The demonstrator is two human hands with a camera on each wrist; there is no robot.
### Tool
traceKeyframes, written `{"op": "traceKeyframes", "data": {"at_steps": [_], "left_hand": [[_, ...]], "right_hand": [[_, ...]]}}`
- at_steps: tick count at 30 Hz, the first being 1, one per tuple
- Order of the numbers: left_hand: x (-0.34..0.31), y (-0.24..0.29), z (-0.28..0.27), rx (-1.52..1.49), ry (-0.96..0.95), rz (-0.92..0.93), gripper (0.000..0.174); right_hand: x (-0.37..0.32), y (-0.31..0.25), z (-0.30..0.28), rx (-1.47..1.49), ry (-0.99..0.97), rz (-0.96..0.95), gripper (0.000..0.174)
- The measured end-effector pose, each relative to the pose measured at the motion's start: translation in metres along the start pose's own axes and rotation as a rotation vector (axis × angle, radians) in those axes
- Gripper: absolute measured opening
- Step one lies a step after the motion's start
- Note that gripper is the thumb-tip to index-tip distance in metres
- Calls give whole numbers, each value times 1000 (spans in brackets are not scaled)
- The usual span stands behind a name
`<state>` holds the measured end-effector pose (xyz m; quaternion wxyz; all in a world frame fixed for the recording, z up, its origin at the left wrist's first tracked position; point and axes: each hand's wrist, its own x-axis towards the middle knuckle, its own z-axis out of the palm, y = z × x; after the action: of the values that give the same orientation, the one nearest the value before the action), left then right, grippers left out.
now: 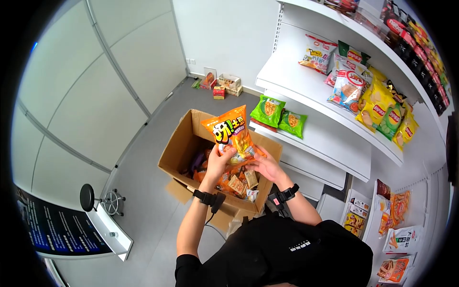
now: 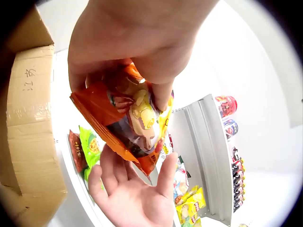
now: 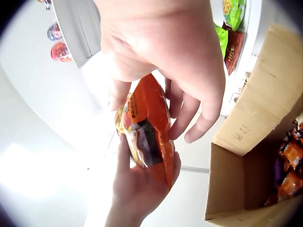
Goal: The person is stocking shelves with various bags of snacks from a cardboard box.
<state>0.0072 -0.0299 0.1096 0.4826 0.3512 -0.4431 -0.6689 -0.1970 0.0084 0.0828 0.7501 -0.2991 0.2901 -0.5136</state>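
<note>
An orange bag of potato snacks (image 1: 234, 131) is held upright over an open cardboard box (image 1: 179, 148). My left hand (image 1: 220, 162) grips its lower left side, thumb across the front and fingers behind, as the right wrist view also shows. At the bag's lower right corner is my right hand (image 1: 268, 168), its thumb and fingers spread around the edge without closing. In the left wrist view the right palm (image 2: 137, 198) faces up at the bag's end. Inside the box lie several snack packets (image 1: 236, 184), mostly orange, partly hidden by my hands.
White shelving (image 1: 306, 100) stands at the right. Two green snack bags (image 1: 267, 112) lie on a lower shelf, and chip bags (image 1: 349, 88) fill the one above. Small boxes (image 1: 219, 93) sit on the floor by the wall. A round stool (image 1: 87, 197) is at left.
</note>
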Motion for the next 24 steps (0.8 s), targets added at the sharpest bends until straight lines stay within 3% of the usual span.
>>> {"op": "traceKeyframes", "data": {"at_steps": [7,11,14,15,18,19,22,24], "left_hand": [[17,0,33,109,-90,57,42],[23,19,55,286,-132,0,43],[37,25,70,595,-109,67,47],[36,38,83,630,-117,-42,47],[46,34,104,550,-175,98,48],[50,28,110,584,-148,214,40],[62,30,125,528,-150,7,42],[70,36,139,497,-156,-8,35]], "right_hand": [[-5,-15,-5,-48,52,-63,53],[-10,-34,-17,-63,100,-135,52],[-17,-51,-28,-62,131,-172,52],[-18,-56,-31,-57,139,-185,52],[-23,-75,-38,-30,140,-230,54],[-24,-82,-40,-32,133,-241,55],[-27,-98,-49,-36,128,-270,57],[-25,-108,-55,-36,137,-283,59]]}}
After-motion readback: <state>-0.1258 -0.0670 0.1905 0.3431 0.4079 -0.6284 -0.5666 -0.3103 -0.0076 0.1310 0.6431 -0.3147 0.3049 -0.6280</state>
